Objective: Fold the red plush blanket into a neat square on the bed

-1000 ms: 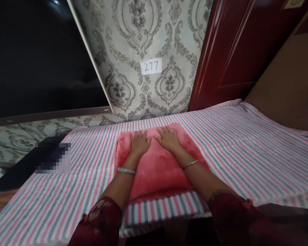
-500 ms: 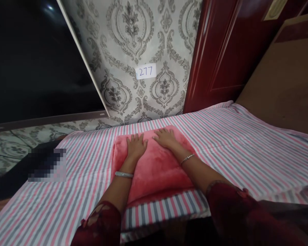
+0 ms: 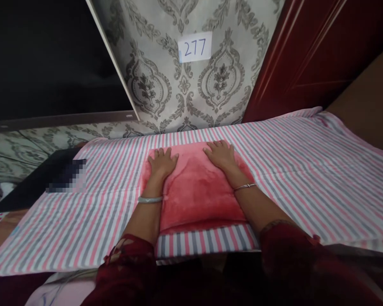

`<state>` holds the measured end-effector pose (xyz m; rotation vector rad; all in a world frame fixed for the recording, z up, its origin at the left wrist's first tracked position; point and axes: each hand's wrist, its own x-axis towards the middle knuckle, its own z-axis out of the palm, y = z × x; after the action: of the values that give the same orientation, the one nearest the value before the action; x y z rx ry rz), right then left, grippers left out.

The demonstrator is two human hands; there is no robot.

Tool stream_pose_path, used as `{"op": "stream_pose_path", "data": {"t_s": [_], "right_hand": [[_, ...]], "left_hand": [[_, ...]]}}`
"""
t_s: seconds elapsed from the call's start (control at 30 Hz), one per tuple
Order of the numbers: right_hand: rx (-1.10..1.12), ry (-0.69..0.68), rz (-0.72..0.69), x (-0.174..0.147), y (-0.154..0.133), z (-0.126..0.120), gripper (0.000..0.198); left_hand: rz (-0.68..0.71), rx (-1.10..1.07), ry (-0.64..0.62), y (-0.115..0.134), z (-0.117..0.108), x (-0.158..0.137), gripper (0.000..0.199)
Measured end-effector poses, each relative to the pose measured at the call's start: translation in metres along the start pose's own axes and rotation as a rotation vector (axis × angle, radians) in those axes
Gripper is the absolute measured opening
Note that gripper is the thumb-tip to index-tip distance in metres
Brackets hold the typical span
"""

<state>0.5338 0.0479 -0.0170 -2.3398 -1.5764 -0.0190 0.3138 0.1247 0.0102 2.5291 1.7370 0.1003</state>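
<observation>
A folded pink plush blanket lies on a striped cloth that covers the table. My left hand rests palm down on the blanket's far left part, fingers spread. On its far right part my right hand lies flat, fingers also apart. Neither hand grips anything. Between the hands the plush shows lighter and darker patches. The blanket's near edge shows a fold close to the front edge of the table.
A large dark screen is on the left by the patterned wall. A paper marked 277 is stuck there. To the right stand a dark red door panel and a brown board. A black flat item lies at left.
My hands have moved apart over the blanket, the left one outward to the left and the right one to the right. The view has tilted down.
</observation>
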Motion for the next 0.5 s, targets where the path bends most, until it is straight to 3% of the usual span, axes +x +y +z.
{"op": "stream_pose_path", "data": {"t_s": [0.3, 0.5], "right_hand": [[-0.02, -0.016, -0.002, -0.004, -0.001, -0.004, 0.057], [-0.048, -0.182, -0.029, -0.008, -0.007, -0.034, 0.057]], "left_hand": [[-0.004, 0.052, 0.065, 0.008, 0.007, -0.005, 0.067], [-0.006, 0.022, -0.064, 0.009, -0.02, -0.008, 0.066]]}}
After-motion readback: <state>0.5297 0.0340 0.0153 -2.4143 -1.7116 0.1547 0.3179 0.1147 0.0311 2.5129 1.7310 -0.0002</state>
